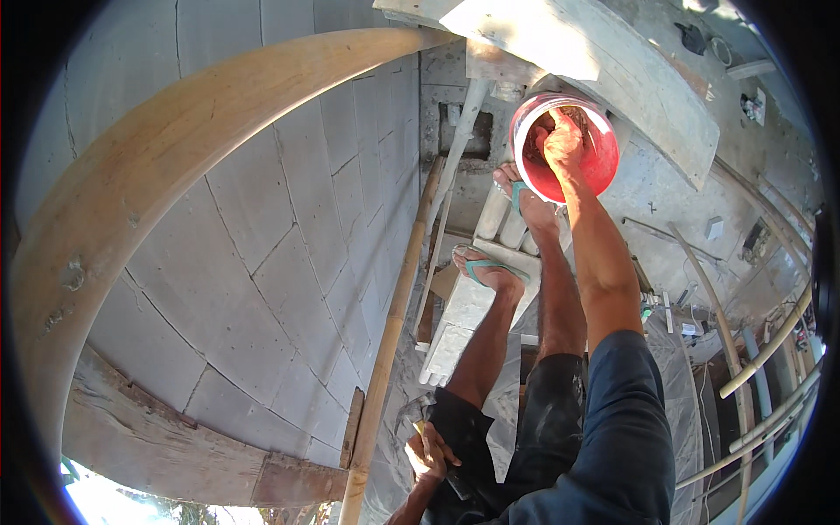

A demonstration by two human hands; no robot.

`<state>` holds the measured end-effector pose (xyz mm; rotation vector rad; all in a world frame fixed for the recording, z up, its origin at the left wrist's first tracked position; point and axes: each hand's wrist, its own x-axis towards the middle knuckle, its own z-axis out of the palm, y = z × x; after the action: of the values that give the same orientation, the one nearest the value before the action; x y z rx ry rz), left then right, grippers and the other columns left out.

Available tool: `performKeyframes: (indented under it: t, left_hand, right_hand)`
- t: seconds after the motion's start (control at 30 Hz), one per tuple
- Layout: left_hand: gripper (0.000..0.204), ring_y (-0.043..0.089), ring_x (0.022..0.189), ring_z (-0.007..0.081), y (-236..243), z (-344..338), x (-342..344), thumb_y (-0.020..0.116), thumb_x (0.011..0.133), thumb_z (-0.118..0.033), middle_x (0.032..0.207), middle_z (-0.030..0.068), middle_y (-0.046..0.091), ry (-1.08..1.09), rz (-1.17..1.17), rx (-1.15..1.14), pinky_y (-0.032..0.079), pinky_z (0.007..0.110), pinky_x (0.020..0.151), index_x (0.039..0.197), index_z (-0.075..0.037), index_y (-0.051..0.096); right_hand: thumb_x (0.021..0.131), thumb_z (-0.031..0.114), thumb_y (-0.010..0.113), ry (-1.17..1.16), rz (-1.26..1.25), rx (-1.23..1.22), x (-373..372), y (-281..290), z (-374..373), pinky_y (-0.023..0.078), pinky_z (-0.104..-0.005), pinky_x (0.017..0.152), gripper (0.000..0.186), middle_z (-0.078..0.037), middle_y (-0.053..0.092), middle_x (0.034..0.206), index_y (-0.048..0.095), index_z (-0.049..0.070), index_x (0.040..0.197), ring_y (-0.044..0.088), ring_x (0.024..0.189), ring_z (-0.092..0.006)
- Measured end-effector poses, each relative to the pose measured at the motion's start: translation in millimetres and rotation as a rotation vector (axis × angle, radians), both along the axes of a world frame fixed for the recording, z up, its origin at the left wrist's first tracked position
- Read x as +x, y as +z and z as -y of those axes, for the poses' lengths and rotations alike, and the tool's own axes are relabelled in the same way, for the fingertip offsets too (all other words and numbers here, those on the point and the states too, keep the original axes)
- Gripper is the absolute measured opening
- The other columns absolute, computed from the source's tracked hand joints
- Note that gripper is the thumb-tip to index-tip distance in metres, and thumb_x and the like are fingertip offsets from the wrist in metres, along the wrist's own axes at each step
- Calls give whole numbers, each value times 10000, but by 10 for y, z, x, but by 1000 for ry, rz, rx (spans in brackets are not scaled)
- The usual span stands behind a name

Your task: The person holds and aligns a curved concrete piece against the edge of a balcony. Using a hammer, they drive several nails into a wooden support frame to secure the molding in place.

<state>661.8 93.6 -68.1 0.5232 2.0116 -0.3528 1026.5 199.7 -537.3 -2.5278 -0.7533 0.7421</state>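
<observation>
My right hand (562, 147) reaches down into a round bucket (604, 153), red with a pale rim, with dark brown material inside. Its fingers are curled inside the bucket, and whatever they grip is hidden. Low in front of my left thigh, my left hand (429, 452) is closed around a small tool (420, 428) with a yellowish handle. A greyish head seems to show above that grip, but its exact kind is unclear. My feet, in green flip-flops (473, 265), stand on a narrow, pale, dusty plank platform (465, 308), just below the bucket.
A grey block wall (254, 201) rises on the left, crossed by a thick curved wooden pole (188, 118). A bamboo pole (391, 359) runs beside the platform. Broad boards (652, 96) lie beyond the bucket. Several bamboo poles (770, 341) stand at right, above a littered floor far below.
</observation>
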Motion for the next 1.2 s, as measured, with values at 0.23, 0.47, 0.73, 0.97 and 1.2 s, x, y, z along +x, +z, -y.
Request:
performKeyframes:
  t: [0.23, 0.47, 0.73, 0.97, 1.2]
  left_hand:
    - [589, 539, 333, 217, -2, -8, 4, 393, 1012, -469, 413, 127, 496, 4, 0, 0, 417, 305, 329, 675, 6, 472]
    - [588, 554, 343, 216, -1, -16, -4, 387, 1013, -461, 414, 122, 500, -58, 29, 5, 419, 304, 324, 668, 7, 471]
    - [577, 548, 339, 218, -1, -6, -5, 410, 1010, -463, 413, 124, 492, -11, 24, 5, 415, 307, 318, 680, 6, 470]
    - [586, 538, 331, 220, -11, 55, -27, 412, 1010, -469, 414, 121, 485, 19, 19, 40, 418, 308, 319, 672, 7, 464]
    - [595, 548, 335, 225, -18, 19, -9, 414, 1008, -480, 414, 119, 483, 25, 15, 2, 426, 305, 321, 668, 6, 466]
  right_hand:
    - [786, 118, 735, 26, -122, -146, 89, 57, -90, 537, -398, 801, 252, -81, 706, 978, 665, 139, 1028, 682, 936, -291]
    - [800, 96, 705, -40, -58, 142, 246, -173, 281, 540, -399, 677, 103, -132, 703, 818, 632, 120, 869, 703, 791, -302]
    - [849, 122, 682, -65, -175, 231, 224, -29, 188, 504, -359, 645, 46, -95, 684, 754, 655, 101, 880, 669, 707, -245]
    - [943, 289, 613, -79, -156, 80, 299, -2, 246, 520, -356, 725, 245, -116, 690, 781, 624, 52, 880, 668, 749, -243]
    - [920, -27, 577, -506, -929, 622, 345, -85, 446, 515, -264, 622, 161, -34, 594, 798, 516, 74, 1030, 619, 704, -146]
